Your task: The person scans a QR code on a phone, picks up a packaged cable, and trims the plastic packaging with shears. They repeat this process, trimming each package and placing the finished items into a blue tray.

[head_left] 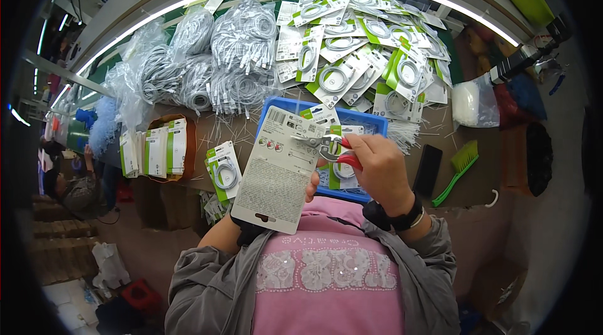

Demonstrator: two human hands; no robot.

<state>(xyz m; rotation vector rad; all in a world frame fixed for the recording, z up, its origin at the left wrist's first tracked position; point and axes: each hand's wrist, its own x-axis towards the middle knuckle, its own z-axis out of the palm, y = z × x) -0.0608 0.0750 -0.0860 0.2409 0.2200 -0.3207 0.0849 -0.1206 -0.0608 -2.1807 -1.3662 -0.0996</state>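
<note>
The card [273,165] is up, back face showing, held above the near left part of the blue tray [382,126]; left hand [312,187] gripping it from behind, fingertips round its right edge, the rest hidden; right hand [384,168] curled tight on the red-handled pliers [348,158], their nose at the card's upper right edge, and whether the jaws are closed I cannot tell; inside the tray, packs [343,170] of coiled white cable over a scatter of thin clear strips; off left, the brown box [190,149] with green-and-white cards [156,151] standing in rows; behind, clear bags [244,52] stuffed with white cables, and beside them a great heap [389,52] of packs; over right, another clear bag [468,104], its contents white; to the print: a barcode and a square code at the card's top, red round symbols below, then dense lines too small to read; pale lettering across the pink shirt [326,307], too.
</note>
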